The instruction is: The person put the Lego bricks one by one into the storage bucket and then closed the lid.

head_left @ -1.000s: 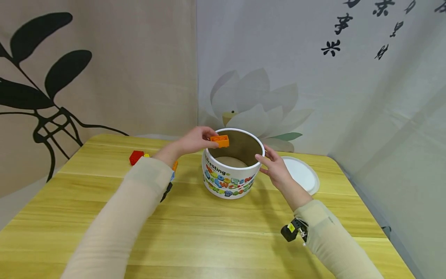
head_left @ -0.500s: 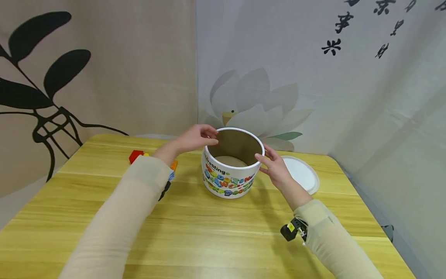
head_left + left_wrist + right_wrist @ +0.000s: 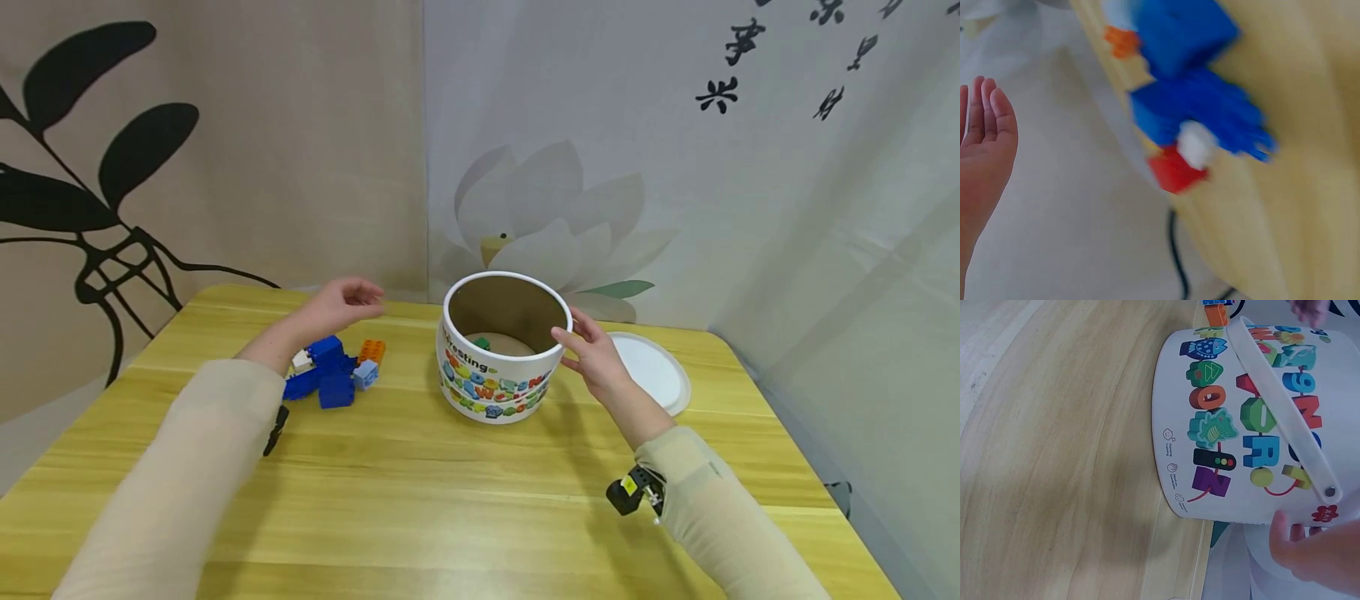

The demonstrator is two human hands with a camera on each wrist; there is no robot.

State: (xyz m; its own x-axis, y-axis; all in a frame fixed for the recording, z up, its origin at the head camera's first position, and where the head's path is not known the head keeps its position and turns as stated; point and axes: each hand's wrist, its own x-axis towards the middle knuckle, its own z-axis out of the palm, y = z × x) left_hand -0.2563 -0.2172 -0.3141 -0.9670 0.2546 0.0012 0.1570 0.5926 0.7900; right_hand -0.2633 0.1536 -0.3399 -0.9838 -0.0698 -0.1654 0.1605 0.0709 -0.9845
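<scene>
A white round bucket (image 3: 495, 408) printed with colourful letters stands upright on the table. A small green block (image 3: 482, 342) shows on its floor. My right hand (image 3: 596, 362) holds the bucket's right side at the rim, thumb toward the front and fingers behind; in the right wrist view, the thumb (image 3: 1280, 534) lies by the printed wall. My left hand (image 3: 337, 308) is in the air left of the bucket, fingers loosely bent and nothing in them. Beneath and beside it lie blue blocks (image 3: 337, 390), an orange block (image 3: 372, 352), a light blue block (image 3: 366, 375) and a white block (image 3: 302, 361).
A white round lid (image 3: 652, 371) lies right of the bucket, behind the right forearm. In the left wrist view, a red block (image 3: 1174, 172) lies by the blue pile near the table edge. Fabric backdrops (image 3: 315, 167) stand behind the wooden table (image 3: 450, 517).
My left hand let go of an orange block over the bucket, then moved left toward the pile. More blue blocks now show. The right hand stays on the bucket.
</scene>
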